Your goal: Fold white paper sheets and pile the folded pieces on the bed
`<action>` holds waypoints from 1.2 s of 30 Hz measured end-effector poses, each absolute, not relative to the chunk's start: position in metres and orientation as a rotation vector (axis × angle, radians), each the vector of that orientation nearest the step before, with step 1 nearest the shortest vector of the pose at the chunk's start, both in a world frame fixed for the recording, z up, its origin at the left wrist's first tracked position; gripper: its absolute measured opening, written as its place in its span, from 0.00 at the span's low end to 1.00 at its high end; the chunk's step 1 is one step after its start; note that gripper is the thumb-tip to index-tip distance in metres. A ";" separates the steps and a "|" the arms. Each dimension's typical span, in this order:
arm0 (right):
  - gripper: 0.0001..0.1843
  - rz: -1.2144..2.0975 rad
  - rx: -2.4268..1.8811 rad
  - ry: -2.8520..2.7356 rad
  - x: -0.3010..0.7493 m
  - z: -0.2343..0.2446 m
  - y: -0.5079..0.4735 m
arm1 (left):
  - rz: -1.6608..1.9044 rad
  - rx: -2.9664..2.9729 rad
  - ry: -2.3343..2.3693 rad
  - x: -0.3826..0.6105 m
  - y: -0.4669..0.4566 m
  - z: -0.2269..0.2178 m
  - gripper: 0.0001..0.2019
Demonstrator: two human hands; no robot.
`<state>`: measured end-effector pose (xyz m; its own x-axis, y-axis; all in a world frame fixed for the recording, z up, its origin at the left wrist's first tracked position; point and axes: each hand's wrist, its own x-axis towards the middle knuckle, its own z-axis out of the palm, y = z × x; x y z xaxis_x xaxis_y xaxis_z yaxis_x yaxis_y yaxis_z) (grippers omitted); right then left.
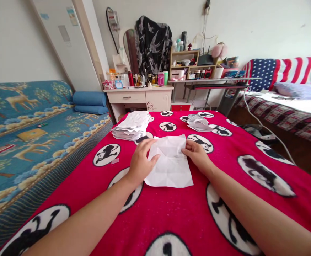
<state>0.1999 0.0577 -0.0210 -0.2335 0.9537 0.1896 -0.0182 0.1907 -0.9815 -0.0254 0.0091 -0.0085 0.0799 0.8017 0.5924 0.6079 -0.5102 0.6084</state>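
A creased white sheet of paper point(168, 169) is spread out in front of me on the red blanket point(155, 217), its fold lines crossing in a grid. My left hand point(141, 160) holds its left edge, the thumb resting on top and the fingers near the upper left corner. At the upper right edge, my right hand point(195, 152) pinches the sheet between thumb and curled fingers. Beyond my left hand stands a thick stack of papers point(132, 125). Farther back on the right lies a small heap of folded papers point(198, 122).
A small clear scrap point(115, 161) lies left of my left hand. To the left is a blue patterned sofa point(51, 138). Behind the blanket stand a white dresser point(134, 97) crowded with bottles and a desk point(211, 82). A white cable point(267, 129) hangs at the right.
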 end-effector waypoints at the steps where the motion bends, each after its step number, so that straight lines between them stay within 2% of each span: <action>1: 0.13 1.275 -0.920 -1.473 0.200 -0.020 0.057 | 1.433 2.001 1.436 -0.029 0.014 -0.011 0.32; 3: 0.12 1.326 -0.882 -1.501 0.200 -0.018 0.055 | 1.386 1.731 1.378 -0.033 0.022 -0.017 0.47; 6: 0.13 1.335 -0.868 -1.538 0.198 -0.016 0.052 | 1.304 1.446 1.232 -0.035 0.027 -0.022 0.54; 11: 0.25 1.338 -0.873 -1.636 0.199 -0.016 0.051 | 1.444 1.324 1.193 -0.038 0.029 -0.022 0.48; 18: 0.05 1.023 -0.886 -1.711 0.201 -0.018 0.051 | 1.447 1.368 1.136 -0.038 0.024 -0.015 0.14; 21: 0.05 0.998 -0.848 -1.751 0.201 -0.015 0.049 | 1.358 1.499 1.091 -0.039 0.021 -0.009 0.06; 24: 0.10 1.031 -0.880 -1.777 0.202 -0.014 0.048 | 1.291 1.512 1.067 -0.041 0.019 -0.007 0.07; 28: 0.16 1.033 -0.899 -1.878 0.204 -0.012 0.048 | 1.066 1.617 0.975 -0.046 0.019 -0.010 0.15; 32: 0.15 0.971 -0.920 -2.023 0.204 -0.009 0.045 | 0.945 1.634 0.946 -0.050 0.018 -0.011 0.17; 36: 0.14 0.670 -1.078 -2.160 0.201 -0.007 0.041 | 0.912 1.699 0.960 -0.049 0.015 -0.009 0.14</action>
